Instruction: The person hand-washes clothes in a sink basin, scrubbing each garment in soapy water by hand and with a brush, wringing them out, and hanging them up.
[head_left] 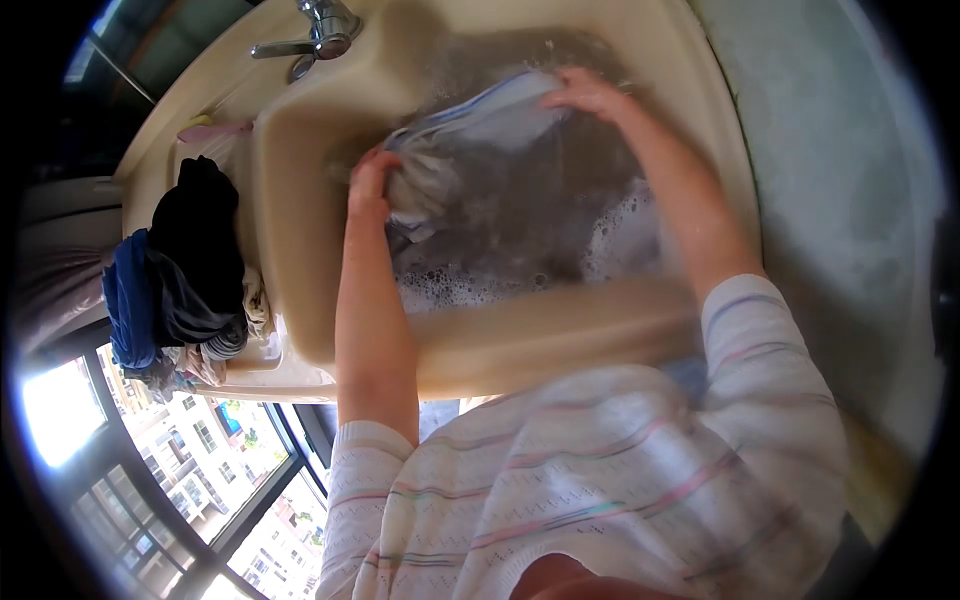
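A wet white cloth (510, 105) with a blue stripe along its edge stretches between my two hands in grey, soapy water. My left hand (370, 183) has its fingers closed on the bunched, wrinkled end at the basin's left side. At the far side of the water, my right hand (590, 95) grips the other, flatter end, slightly blurred by motion. The cloth's lower folds dip into the cloudy water. Its exact kind cannot be made out. Around it is a beige basin (300, 215), with foam (450, 288) along the near side.
A chrome tap (325, 30) with a lever stands at the back left of the basin. Dark and blue clothes (195, 260) lie heaped on the left ledge, near a pink object (215, 131). A wall (830, 150) borders the right; a window (200, 450) is at lower left.
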